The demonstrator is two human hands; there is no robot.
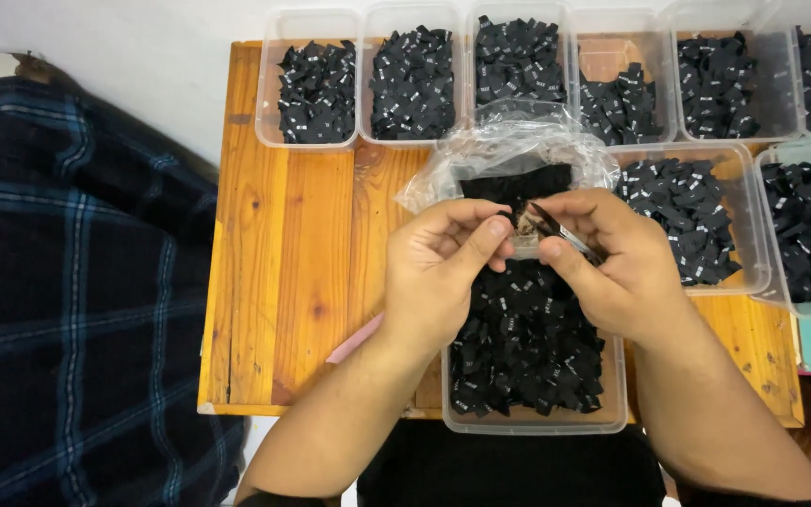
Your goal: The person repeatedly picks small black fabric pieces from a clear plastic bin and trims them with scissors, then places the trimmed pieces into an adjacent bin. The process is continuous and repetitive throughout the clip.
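Hard to read: the small item pinched between both hands is mostly covered by fingers, so only a bit of black label point(521, 222) shows, w/ a clear strip below it. The snips point(560, 233) in the right hand point(612, 268) show only a thin dark blade & metal shank; handles are buried in the palm, can't tell if the blades are apart or together. Rightmost tubs are cut off by the frame edge.

The label looks like a small black woven tag, same kind as the heap of black tags w/ tiny white marks in the clear tub point(532, 422) right under the hands. It sits over that tub, in front of a crumpled clear plastic bag point(509, 150) w/ more black material inside.

Left hand point(438, 272): thumb & forefinger closed together on the label, other fingers curled, wrist coming in from lower left. Right hand: fingers wrapped round the snips, thumb forward, tip meeting the left fingers.

All on a wooden table point(283, 263); a row of clear bins point(316, 89) full of black tags at the back, plaid cloth point(68, 282) at left.
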